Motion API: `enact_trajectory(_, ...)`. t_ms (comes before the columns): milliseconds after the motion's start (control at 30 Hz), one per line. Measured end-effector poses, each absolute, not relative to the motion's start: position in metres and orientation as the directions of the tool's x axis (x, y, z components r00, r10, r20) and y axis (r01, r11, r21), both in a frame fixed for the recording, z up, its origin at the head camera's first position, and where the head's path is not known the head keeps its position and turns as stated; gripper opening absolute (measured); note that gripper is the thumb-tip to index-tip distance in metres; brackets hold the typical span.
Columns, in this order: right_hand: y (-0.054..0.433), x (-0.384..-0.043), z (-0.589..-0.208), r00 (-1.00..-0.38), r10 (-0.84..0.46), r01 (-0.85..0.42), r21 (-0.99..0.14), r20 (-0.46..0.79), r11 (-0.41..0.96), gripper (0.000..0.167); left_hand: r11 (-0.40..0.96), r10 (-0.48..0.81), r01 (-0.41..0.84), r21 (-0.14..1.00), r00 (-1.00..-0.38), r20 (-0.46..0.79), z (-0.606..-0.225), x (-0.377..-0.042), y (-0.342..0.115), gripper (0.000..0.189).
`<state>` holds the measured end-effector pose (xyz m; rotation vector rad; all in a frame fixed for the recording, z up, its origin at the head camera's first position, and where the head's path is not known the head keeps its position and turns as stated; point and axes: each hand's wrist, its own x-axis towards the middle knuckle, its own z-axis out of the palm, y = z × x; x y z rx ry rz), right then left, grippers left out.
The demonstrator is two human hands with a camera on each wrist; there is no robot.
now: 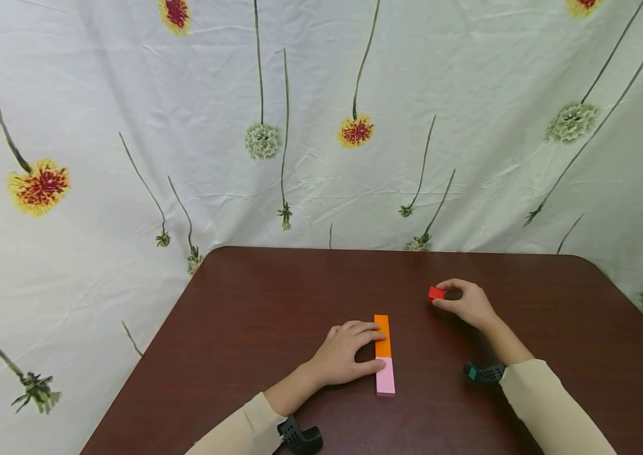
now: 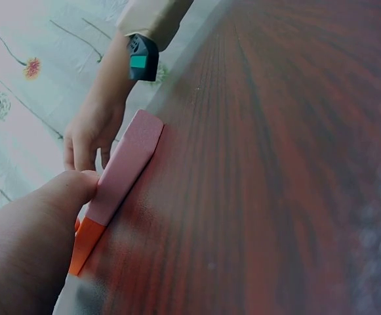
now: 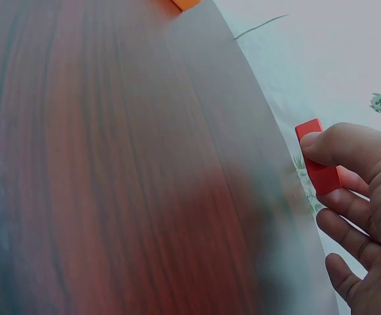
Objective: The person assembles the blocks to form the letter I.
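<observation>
An orange block (image 1: 384, 349) and a pink block (image 1: 386, 383) lie end to end in a straight line on the dark table, the orange one farther away. My left hand (image 1: 346, 354) reaches over their left side, its fingertips on the orange block and its thumb on the pink one. In the left wrist view the thumb touches the long side of the pink block (image 2: 126, 167). My right hand (image 1: 470, 304) pinches a small red block (image 1: 435, 293) between thumb and fingers, to the right of the line and farther back. The right wrist view shows the thumb across the red block (image 3: 319, 174).
The dark brown wooden table (image 1: 275, 284) has rounded far corners. Behind it hangs a white cloth (image 1: 315, 170) printed with flowers. Each wrist wears a black band, the left (image 1: 300, 436) and the right (image 1: 485, 373).
</observation>
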<state>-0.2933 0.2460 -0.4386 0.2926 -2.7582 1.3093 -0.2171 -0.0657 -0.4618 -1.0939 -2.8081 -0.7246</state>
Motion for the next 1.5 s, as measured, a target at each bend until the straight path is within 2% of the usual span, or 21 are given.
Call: enact_trajectory(1500, 0.196, -0.303, -0.437, -0.963, -0.213, -0.259, -0.772, 0.164, 0.58, 0.037, 0.648, 0.634, 0.653, 0.393, -0.748, 0.198, -0.464, -0.219, -0.066, 0.054)
